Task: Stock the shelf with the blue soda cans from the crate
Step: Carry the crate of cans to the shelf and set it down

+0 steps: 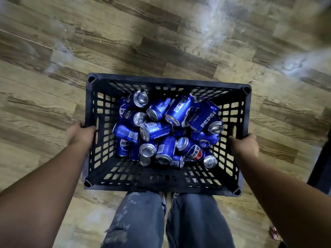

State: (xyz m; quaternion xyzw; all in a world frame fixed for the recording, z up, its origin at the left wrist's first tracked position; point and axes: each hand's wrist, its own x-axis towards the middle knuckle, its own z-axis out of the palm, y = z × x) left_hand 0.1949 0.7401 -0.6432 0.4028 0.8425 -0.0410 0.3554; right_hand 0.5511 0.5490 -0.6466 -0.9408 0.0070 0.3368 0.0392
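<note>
A black plastic lattice crate (168, 82) hangs in front of my legs above the floor. Several blue soda cans (179, 110) lie jumbled on their sides and ends in its bottom. My left hand (80, 135) grips the crate's left rim, fingers curled over the edge. On the opposite side, my right hand (244, 145) grips the right rim the same way. No shelf is in view.
Wood-plank flooring (125, 42) spreads all around the crate. My legs in grey jeans (188, 221) stand just below it. A dark upright object (322, 163) stands at the right edge of the view.
</note>
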